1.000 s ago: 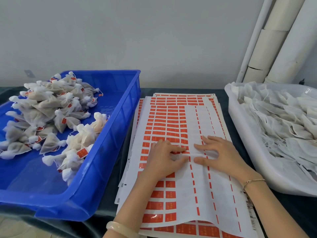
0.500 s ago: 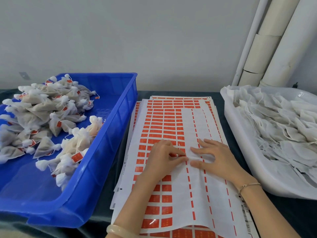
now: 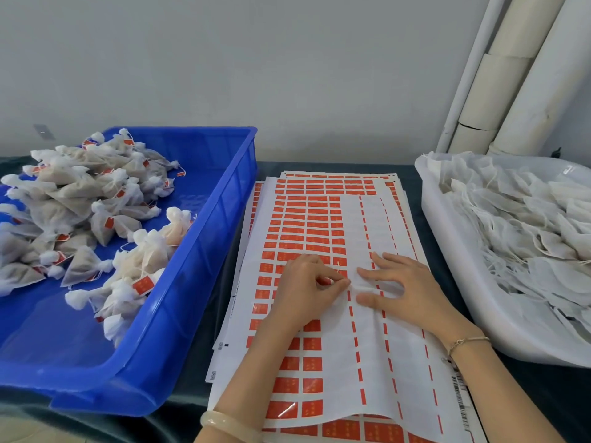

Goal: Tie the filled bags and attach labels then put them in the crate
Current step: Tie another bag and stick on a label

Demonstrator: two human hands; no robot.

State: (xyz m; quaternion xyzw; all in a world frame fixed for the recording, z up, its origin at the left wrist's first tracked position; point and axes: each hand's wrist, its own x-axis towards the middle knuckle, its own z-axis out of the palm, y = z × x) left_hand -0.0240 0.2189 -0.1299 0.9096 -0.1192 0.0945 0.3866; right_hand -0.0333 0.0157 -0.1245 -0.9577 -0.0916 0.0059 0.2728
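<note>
A person works at a dark tabletop [image 3: 543, 394] with a stack of label sheets [image 3: 307, 215] lying down its middle, long side running from the near edge to the far edge. The left hand [image 3: 303, 292] is curled over the top sheet, thumb and forefinger pinching one small red label [image 3: 325, 280] at the border between the remaining red rows and the stripped white part. The right hand [image 3: 412, 292] lies just beside it, fingers straight and spread, pressing the bare backing flat and grasping nothing. The label's long side runs across the sheet, so lifting it probably means peeling towards the left, away from the pressing hand. A white tub [image 3: 447, 276] of loose, untied bags [image 3: 527, 225] sits along the right edge, nearer the right hand. A blue crate [image 3: 204, 251] along the left edge holds tied bags [image 3: 80, 203] bearing red labels, nearer the left hand. No bag is in either hand.
</note>
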